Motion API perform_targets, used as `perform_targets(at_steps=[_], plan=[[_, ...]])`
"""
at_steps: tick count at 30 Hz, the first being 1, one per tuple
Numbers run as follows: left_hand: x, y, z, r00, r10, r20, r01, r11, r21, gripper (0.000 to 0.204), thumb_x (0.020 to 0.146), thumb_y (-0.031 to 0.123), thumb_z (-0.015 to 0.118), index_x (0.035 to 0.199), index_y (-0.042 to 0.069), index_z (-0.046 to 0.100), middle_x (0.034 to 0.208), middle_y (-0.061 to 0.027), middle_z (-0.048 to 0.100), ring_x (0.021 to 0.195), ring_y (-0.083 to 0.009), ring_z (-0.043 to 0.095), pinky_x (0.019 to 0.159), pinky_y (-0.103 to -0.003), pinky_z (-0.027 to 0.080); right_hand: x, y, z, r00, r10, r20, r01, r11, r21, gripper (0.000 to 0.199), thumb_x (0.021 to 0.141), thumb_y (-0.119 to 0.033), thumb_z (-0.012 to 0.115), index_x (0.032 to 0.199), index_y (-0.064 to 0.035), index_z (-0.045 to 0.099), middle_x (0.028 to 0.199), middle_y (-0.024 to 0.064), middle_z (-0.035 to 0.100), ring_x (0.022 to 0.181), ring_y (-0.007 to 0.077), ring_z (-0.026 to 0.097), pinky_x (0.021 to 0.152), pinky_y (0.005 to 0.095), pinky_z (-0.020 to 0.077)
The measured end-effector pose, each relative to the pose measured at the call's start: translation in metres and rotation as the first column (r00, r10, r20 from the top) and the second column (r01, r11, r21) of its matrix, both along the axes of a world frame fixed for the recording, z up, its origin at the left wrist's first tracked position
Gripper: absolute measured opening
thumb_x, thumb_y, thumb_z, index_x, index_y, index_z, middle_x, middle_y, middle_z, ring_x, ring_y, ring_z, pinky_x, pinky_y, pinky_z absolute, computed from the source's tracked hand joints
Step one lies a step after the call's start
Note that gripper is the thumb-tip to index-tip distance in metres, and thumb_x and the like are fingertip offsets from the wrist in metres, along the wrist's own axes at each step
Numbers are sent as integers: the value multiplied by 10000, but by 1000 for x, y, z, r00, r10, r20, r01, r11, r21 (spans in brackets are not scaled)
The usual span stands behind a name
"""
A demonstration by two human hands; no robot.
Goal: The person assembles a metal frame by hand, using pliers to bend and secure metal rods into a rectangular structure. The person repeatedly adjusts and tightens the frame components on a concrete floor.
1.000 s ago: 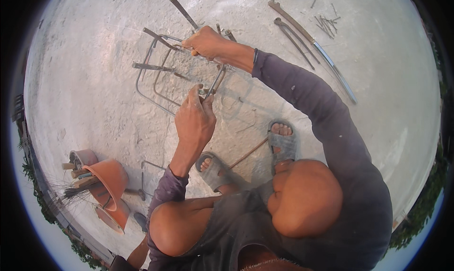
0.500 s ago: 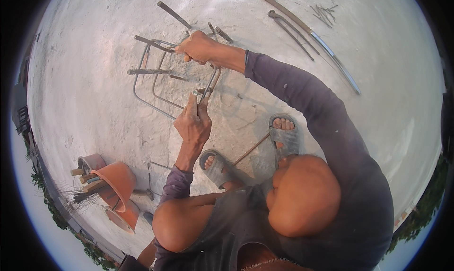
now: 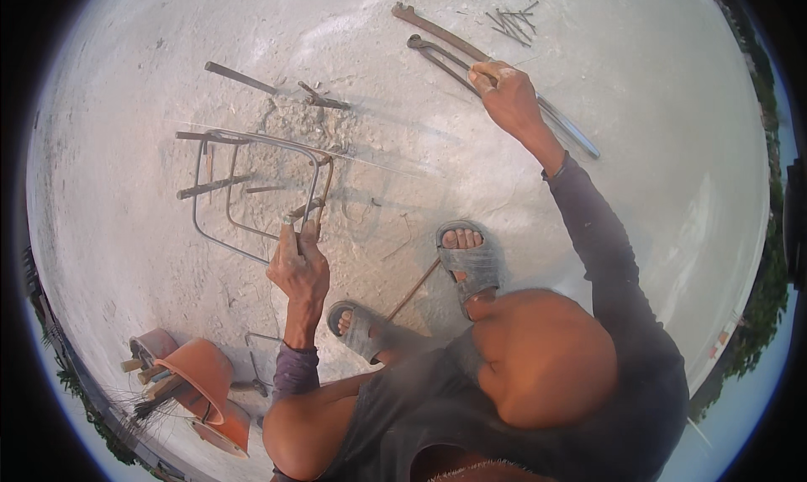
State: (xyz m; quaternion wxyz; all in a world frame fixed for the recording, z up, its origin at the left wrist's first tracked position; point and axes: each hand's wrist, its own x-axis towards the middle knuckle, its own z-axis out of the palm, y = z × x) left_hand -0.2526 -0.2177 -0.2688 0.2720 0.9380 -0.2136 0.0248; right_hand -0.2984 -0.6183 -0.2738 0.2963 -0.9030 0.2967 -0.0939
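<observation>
Bent steel stirrups [image 3: 318, 178] stand around rebar stubs rising from the broken concrete, at left of centre. My left hand [image 3: 300, 272] pinches the near corner of one stirrup, thumb and forefinger closed on the bar. Across the far side of the stirrups runs a thin pale wire [image 3: 378, 164]. Off to the right, my right hand [image 3: 514, 104] has its fingers curled over the handles of long-handled pincers [image 3: 439, 59], whose jaws point away from me. The pincers lie on the ground, and the palm hides part of their handles.
Beside the pincers lies a long bar [image 3: 445, 34] with a silver tube end. Short steel pieces [image 3: 514, 21] are scattered beyond it. Orange buckets [image 3: 210, 377] holding brushes stand at lower left. A thin rod [image 3: 414, 289] lies between my sandalled feet. More rebar stubs [image 3: 239, 77] stick up farther off.
My right hand has left the far corner of the stirrups and moved right onto the pincers. The left hand stays on the stirrup. The view has shifted to the right.
</observation>
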Motion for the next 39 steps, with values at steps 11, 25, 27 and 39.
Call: perform_targets(at_steps=[11, 25, 27, 39], plan=[[-4, 9, -13, 994, 19, 112, -21, 1000, 12, 296, 879, 116, 777, 1111, -35, 674, 671, -155, 658, 512, -308, 645, 440, -387, 446, 24, -48, -117, 980, 201, -16, -200, 959, -203, 348, 978, -234, 647, 1238, -6, 678, 1231, 221, 645, 1195, 406, 594, 1009, 482, 483], [-3, 7, -14, 989, -6, 149, 9, 1000, -16, 365, 892, 151, 780, 1168, -58, 664, 718, -150, 702, 509, -284, 662, 427, -369, 463, 29, -60, -106, 978, 201, 54, -171, 924, -343, 379, 966, -244, 685, 1255, 3, 681, 1219, 219, 640, 1145, 395, 625, 970, 461, 508], [-4, 7, -12, 991, -8, 136, 9, 1000, -7, 366, 894, 154, 778, 1170, -58, 664, 729, -152, 706, 515, -283, 666, 427, -369, 464, 30, -78, -106, 987, 158, 19, -142, 929, -342, 389, 971, -257, 674, 1251, 13, 683, 1189, 222, 653, 1140, 399, 626, 964, 463, 508], [-2, 7, -13, 989, -27, 148, 30, 999, -21, 300, 920, 142, 740, 1153, -33, 671, 715, -157, 684, 544, -317, 667, 458, -400, 475, 68, -106, -112, 991, 130, -30, -133, 948, -289, 427, 961, -291, 655, 1254, 18, 685, 1224, 234, 672, 1139, 408, 649, 978, 466, 507]])
